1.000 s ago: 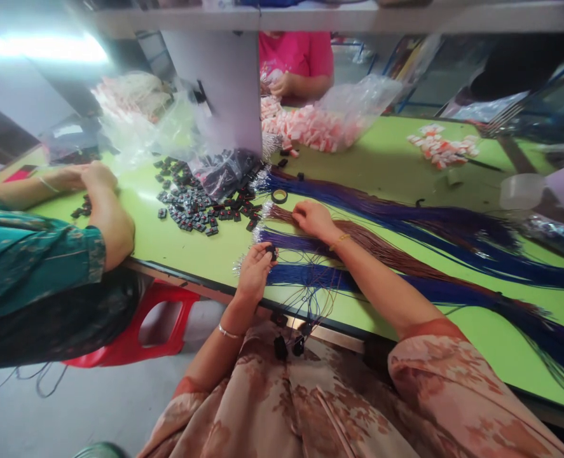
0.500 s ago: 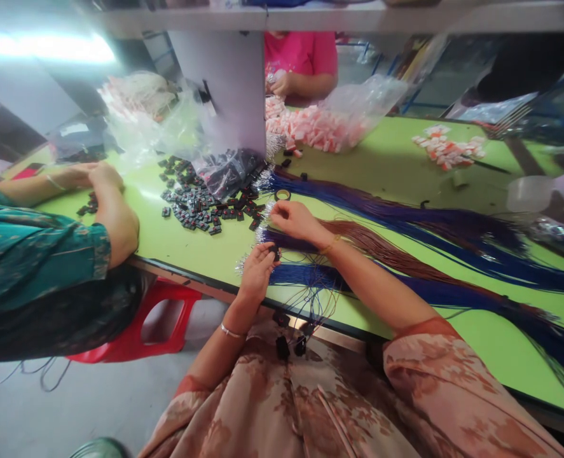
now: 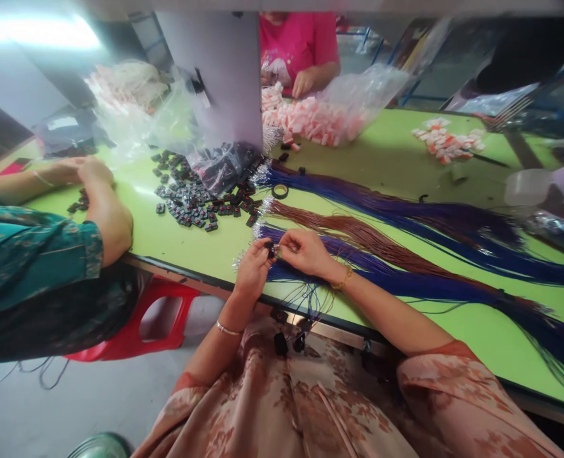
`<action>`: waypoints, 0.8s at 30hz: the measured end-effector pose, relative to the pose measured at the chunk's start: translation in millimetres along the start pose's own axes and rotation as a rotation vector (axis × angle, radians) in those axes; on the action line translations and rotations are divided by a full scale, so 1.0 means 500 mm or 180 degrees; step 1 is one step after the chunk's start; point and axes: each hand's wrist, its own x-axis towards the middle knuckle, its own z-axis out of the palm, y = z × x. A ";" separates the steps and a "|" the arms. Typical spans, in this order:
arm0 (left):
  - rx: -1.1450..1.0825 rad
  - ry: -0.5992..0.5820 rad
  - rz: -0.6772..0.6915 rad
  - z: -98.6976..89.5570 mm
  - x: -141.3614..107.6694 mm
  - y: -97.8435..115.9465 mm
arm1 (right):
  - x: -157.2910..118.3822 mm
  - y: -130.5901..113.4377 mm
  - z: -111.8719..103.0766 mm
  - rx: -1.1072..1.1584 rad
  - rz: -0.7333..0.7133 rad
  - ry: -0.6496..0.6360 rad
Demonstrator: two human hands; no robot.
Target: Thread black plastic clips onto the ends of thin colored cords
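My left hand (image 3: 253, 272) is closed around a small black plastic connector (image 3: 269, 249) above the table's front edge. Against it, the pinched fingertips of my right hand (image 3: 306, 252) hold a thin wire, its end at the connector; the wire's colour is hard to make out. Under and beside my hands lie a purple-blue wire bundle (image 3: 381, 280) and a brown wire bundle (image 3: 362, 236), with silver terminals (image 3: 265, 207) at their left ends. Several loose wires (image 3: 310, 298) run down over the edge to black connectors (image 3: 280, 344) by my lap.
Loose black connectors (image 3: 191, 207) are heaped left of the wires, beside a plastic bag (image 3: 227, 168). A tape roll (image 3: 280, 191) lies behind my right hand. A co-worker's arm (image 3: 112, 222) rests at left; another person (image 3: 301, 48) sits opposite, behind pale-pink connectors (image 3: 310, 121).
My right hand has moved from above the brown wires' terminal ends down toward me, meeting the connector in my left hand. The view has shifted slightly. The person opposite has lowered a hand.
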 end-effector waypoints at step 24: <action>0.0369 0.0061 0.0028 0.001 -0.003 -0.008 | -0.009 0.011 0.013 -0.0086 0.0025 -0.0318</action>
